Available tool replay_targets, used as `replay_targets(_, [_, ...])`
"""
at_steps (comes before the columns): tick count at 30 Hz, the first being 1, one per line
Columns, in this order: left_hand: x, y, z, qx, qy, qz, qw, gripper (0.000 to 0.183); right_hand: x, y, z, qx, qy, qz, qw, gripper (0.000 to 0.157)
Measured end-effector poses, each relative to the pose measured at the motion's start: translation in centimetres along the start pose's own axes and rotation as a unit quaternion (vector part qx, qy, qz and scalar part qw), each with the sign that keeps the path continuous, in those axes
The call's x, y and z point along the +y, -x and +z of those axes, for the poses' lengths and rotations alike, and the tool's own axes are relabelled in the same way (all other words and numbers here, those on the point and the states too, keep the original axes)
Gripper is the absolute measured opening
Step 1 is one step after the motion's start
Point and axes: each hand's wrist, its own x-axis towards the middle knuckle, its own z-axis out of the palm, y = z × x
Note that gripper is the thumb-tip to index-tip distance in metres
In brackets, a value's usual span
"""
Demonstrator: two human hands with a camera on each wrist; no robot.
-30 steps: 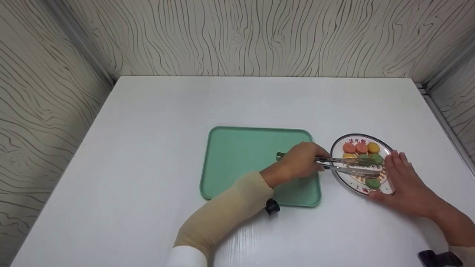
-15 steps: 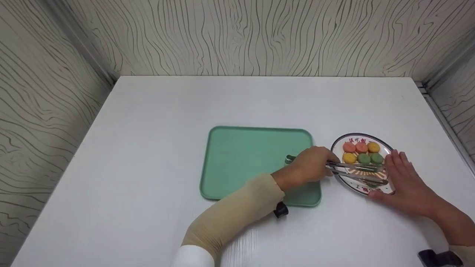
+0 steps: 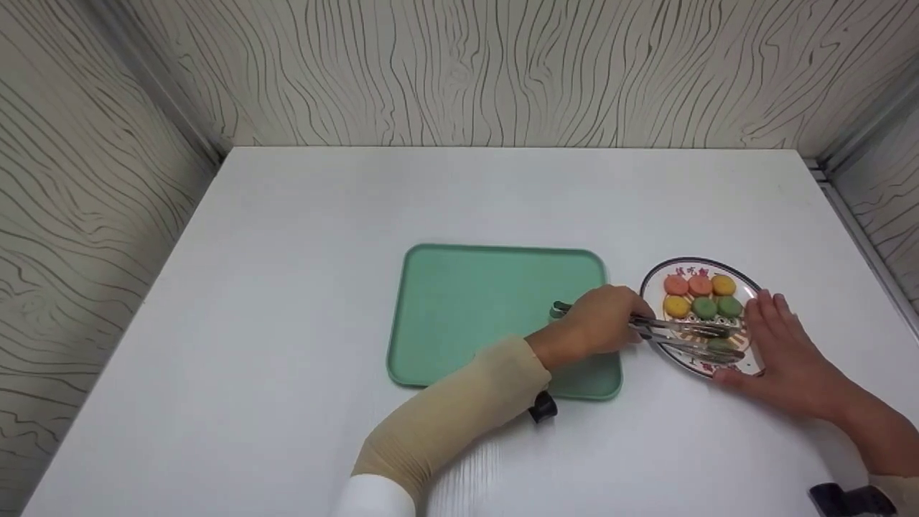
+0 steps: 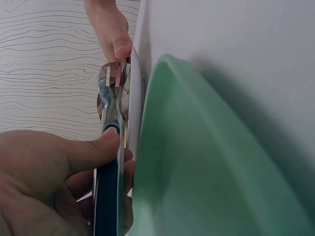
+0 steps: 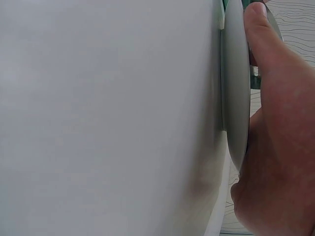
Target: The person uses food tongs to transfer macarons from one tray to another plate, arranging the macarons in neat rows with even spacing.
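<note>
In the head view my left hand (image 3: 599, 319) reaches over the right side of a green tray (image 3: 474, 276) and grips metal tongs (image 3: 664, 327). The tongs' two tips straddle the lower green macaron (image 3: 720, 347), partly covering it. This macaron lies on an oval white plate (image 3: 651, 283) with a dark rim and printed characters. In the left wrist view my thumb presses the dark handle of the tongs (image 4: 108, 196). My right hand (image 3: 790, 366) rests along the plate's right edge, fingers straight and thumb at the near rim; the right wrist view has the thumb against the plate (image 5: 236, 88).
Two rows of macarons fill the plate's far half: two pink ones (image 3: 688, 286), a yellow one (image 3: 724, 285), another yellow (image 3: 676, 307) and two green (image 3: 716, 308). The tray's raised right edge stands close to the plate. Wood-patterned panels (image 3: 459, 72) border the white table (image 3: 273, 323).
My left hand has shifted right with the tongs, and their tips have come down from the upper green macarons to the lower one. My right hand and the plate stay put.
</note>
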Motion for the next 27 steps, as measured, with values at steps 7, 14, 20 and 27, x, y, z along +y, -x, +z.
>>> replay_targets(7, [-0.09, -0.04, -0.02, 0.004, 0.002, 0.005, 1.0, 0.032, 0.09, -0.09, 0.05, 0.003, 0.004, -0.001, 1.0, 0.118])
replay_targets(14, [-0.12, 0.12, 0.02, 0.012, 0.006, 0.007, 0.9999, 0.03, 0.32, 0.08, 0.1, 0.009, 0.003, -0.008, 1.0, 0.115])
replay_targets(20, [-0.06, 0.08, 0.03, 0.011, 0.005, 0.002, 0.9999, 0.03, 0.29, 0.06, 0.1, 0.004, 0.005, -0.005, 1.0, 0.116])
replay_targets(27, [0.01, 0.21, -0.31, 0.012, 0.008, 0.001, 0.9999, 0.028, 0.32, 0.1, 0.07, 0.007, 0.005, -0.01, 1.0, 0.116])
